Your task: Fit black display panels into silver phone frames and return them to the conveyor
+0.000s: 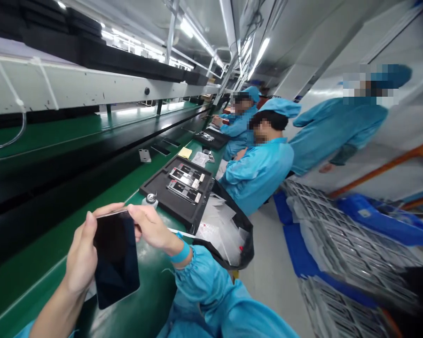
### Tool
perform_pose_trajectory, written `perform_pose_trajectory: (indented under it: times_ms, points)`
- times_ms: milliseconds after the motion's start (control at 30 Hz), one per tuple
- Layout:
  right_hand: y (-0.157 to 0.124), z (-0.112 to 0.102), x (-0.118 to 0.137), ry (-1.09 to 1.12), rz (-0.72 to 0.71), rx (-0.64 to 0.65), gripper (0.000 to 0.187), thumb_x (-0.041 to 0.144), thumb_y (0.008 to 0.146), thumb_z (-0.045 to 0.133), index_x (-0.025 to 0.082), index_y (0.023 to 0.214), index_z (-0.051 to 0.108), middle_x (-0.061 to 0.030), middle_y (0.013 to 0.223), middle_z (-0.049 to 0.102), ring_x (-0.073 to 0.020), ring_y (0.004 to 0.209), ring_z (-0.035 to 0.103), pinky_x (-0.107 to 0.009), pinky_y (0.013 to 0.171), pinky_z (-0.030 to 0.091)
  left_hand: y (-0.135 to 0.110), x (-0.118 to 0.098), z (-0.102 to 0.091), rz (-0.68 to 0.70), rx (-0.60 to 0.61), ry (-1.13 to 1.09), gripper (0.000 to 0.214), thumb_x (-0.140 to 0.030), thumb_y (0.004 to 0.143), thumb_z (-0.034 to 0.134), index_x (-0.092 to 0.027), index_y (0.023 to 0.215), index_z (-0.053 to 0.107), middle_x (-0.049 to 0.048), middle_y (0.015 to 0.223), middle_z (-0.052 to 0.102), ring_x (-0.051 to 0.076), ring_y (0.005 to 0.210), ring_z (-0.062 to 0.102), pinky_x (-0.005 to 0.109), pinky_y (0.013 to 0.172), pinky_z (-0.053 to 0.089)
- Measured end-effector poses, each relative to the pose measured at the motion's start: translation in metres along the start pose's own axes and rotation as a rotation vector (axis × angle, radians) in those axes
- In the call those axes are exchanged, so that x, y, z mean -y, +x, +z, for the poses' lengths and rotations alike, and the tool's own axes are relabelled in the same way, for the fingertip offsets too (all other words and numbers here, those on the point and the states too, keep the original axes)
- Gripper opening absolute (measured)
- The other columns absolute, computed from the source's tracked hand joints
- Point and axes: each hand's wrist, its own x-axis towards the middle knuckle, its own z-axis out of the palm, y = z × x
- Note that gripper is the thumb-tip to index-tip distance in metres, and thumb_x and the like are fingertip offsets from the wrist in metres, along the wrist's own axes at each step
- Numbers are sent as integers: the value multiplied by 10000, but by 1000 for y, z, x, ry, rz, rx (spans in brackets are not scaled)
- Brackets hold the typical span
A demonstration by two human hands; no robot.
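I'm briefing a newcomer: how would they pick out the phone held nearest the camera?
Find the long green workbench, then the left hand and right hand at its near end. Between them is the phone. Unlike the devices lying in the black tray, it is held and looks almost wholly dark.

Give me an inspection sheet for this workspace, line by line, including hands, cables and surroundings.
Surface: green bench, glossy.
Item in hand: dark-screened phone, held in both hands.
Clutter: black tray holding devices; metal-topped container; yellow slips; black bag of pale sheets.
Hands: left hand grips the phone's left side; right hand its top right corner.
Cables: one thin cable below the white beam.
Surroundings: three people in blue; blue bin, right.
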Motion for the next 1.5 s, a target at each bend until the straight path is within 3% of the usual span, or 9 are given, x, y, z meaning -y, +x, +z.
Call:
perform_pose_trajectory:
  times_ms: [167,300,433,567,800,967,1100,1267,1500]
  points:
    - [-21,4,26,-15,-3,35,765,948,954,516,232,685,495,69,466,453,-90,402,430,-221,425,326,-17,-3,10,17,-20,10,603,-719,1027,645,-227,1341,797,67,959,864,274,854,833,353,804,680]
    - [-18,1,31,-70,-7,56,756,916,967,559,224,671,493,65,478,450,-88,412,414,-221,426,319,-13,9,12,214,-135,150,654,-797,967,671,-184,1109,852,113,1069,855,298,1015,817,351,876,656]
    - [-20,4,8,-55,-36,30,726,903,1011,494,202,947,672,6,726,620,-135,629,576,-249,597,507,6,12,4,307,-219,58,640,-796,967,672,-177,1079,790,118,1048,849,270,944,821,367,848,676]
    - [-48,6,-17,-161,-8,343,743,823,1107,328,198,922,684,-65,843,707,-195,780,678,-337,775,595,14,-3,-6,321,-197,-229,595,-773,1006,634,-201,1163,669,106,945,849,243,741,817,383,682,697]
    - [-57,2,-38,-170,1,450,810,846,1081,381,198,656,616,9,500,548,-107,434,501,-235,497,456,12,-6,-5,366,-193,-350,665,-816,925,714,-230,1232,655,119,971,853,233,765,824,357,686,705]
    - [-45,16,-51,8,65,349,749,878,901,683,203,595,574,12,494,548,-103,427,494,-225,437,407,16,2,-3,422,-280,-337,633,-765,899,791,-248,1243,664,96,987,851,224,768,823,341,708,704]
    - [-33,24,-57,62,100,356,776,908,855,696,195,567,593,4,476,558,-97,416,498,-228,444,421,26,2,-5,457,-405,-289,658,-783,857,821,-252,1216,670,93,975,851,227,759,807,346,700,700]
    - [-15,18,-54,272,153,462,788,943,730,778,159,709,697,-38,595,683,-140,459,628,-252,459,516,49,2,10,533,-541,-298,494,-745,983,692,-288,1168,669,43,958,831,211,798,785,341,759,674]
    - [14,-43,-52,130,106,214,765,909,863,686,165,688,665,-40,576,682,-136,418,606,-246,443,491,147,5,52,404,-537,-333,629,-830,1060,378,-264,1229,594,90,978,802,265,813,792,415,773,669]
